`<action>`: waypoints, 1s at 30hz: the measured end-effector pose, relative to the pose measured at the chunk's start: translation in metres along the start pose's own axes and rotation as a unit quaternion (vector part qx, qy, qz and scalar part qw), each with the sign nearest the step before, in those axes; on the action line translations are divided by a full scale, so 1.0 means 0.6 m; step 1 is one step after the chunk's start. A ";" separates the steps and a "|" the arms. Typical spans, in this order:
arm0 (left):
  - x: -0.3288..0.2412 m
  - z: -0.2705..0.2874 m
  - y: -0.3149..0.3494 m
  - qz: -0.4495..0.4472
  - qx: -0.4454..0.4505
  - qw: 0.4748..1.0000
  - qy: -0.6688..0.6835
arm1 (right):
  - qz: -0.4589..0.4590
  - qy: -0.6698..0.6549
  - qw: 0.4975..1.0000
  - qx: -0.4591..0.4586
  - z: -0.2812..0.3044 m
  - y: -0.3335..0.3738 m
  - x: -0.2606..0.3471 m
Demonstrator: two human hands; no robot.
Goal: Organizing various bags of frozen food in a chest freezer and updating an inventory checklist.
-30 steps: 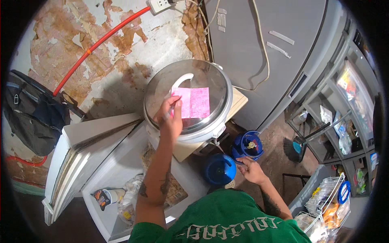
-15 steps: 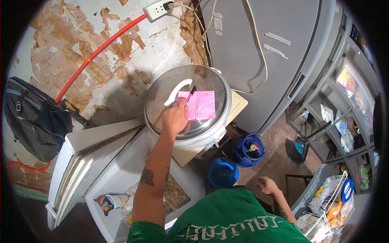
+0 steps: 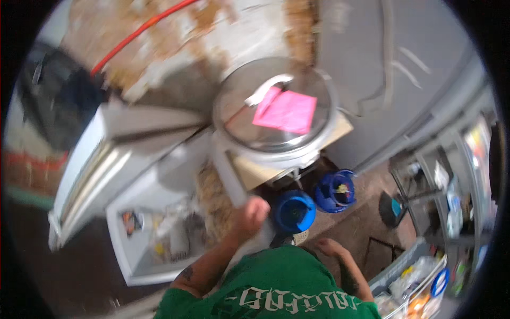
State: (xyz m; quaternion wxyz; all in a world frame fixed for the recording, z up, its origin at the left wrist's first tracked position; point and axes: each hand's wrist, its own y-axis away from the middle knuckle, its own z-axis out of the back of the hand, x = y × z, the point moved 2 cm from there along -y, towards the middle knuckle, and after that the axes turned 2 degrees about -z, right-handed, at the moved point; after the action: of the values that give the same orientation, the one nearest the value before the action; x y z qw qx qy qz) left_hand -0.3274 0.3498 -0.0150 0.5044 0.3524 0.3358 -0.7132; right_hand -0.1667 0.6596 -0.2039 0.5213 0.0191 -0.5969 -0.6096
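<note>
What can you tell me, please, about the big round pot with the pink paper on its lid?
The pot is wide, round and pale, closed by a shiny metal lid with a curved light handle near its middle. A pink paper lies flat on the lid, partly under the handle. The pot stands upright on a light wooden board beside a grey cabinet. Neither hand touches it; the left hand is below it. The picture is blurred, so finer details cannot be made out.
</note>
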 end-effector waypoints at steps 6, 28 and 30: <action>0.186 0.055 0.405 0.270 0.221 0.931 -0.108 | 0.125 -0.014 0.967 0.222 -0.217 -0.137 0.064; 0.509 0.453 0.752 0.168 0.481 0.852 -0.120 | -0.090 -0.006 0.963 0.252 -0.809 -0.090 0.376; 0.499 0.468 0.728 0.209 0.438 0.869 -0.097 | 0.008 0.010 0.995 0.101 -0.812 -0.080 0.375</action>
State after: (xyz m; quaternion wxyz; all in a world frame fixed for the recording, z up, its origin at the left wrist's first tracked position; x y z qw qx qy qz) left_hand -0.0283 -0.1453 -0.1728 0.4655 0.5284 -0.1430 -0.6955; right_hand 0.0161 0.1544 -0.2449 0.5276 0.0731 -0.6506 -0.5413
